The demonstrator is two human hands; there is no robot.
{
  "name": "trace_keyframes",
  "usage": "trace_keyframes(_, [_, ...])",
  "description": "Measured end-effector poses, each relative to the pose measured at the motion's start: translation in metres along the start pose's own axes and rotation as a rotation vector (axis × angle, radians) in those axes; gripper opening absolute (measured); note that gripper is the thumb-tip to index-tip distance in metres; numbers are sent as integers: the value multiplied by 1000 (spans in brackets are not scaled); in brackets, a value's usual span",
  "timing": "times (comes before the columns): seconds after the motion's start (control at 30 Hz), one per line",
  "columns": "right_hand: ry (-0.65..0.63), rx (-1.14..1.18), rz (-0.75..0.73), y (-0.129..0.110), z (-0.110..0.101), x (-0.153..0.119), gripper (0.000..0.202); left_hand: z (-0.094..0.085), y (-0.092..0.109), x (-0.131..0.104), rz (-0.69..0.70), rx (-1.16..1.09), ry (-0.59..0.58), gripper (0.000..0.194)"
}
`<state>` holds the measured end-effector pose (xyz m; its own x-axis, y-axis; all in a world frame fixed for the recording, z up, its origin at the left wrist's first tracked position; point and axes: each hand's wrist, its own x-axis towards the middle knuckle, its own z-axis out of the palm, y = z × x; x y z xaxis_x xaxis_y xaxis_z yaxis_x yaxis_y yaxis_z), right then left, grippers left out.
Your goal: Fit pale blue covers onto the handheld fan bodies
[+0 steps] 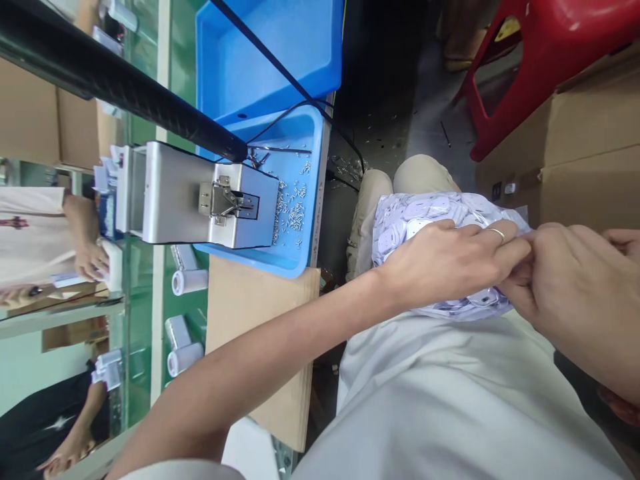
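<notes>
A clear plastic bag (pixel 395 230) packed with white plastic parts lies across my lap. My left hand (pixel 457 260), with a ring on one finger, reaches over the bag with its fingers closed on the plastic at the right end. Against its fingertips is my right hand (pixel 570 280), also closed on the gathered end of the bag. The fingertips of both hands are partly hidden where they meet.
On the left bench, a metal device (pixel 183 193) stands by a blue tray (pixel 316 193) of small screws. Beyond it is a blue bin (pixel 270 60). White cylindrical parts (pixel 190 282) lie nearby. A red stool (pixel 565 47) and cardboard box (pixel 590 147) stand right. Co-workers' hands show far left.
</notes>
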<state>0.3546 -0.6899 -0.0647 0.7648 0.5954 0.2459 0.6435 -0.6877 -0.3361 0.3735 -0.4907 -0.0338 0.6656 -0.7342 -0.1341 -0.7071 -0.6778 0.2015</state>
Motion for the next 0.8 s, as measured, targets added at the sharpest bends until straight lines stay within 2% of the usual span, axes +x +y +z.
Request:
trace_keyframes(0.07, [-16,-55,46,-4,-2,1,63,3,-2,-1,5,-3,36,51])
trace_keyframes(0.2, [3,-122,78,-11,1,4,40,9,-7,-4,31,0,86,51])
trace_keyframes(0.43, [21,5,139,-13,12,-3,40,11,-11,-9,40,5,115,43])
trace_keyframes(0.57, [19,161,41,-1,6,-3,29,15,-16,-10,20,5,183,45])
trace_keyframes(0.67, [-24,232,-41,9,-3,9,41,19,-22,-13,-4,21,249,42])
trace_keyframes(0.8, [-27,190,-108,15,-12,30,54,23,-27,-16,20,75,392,35])
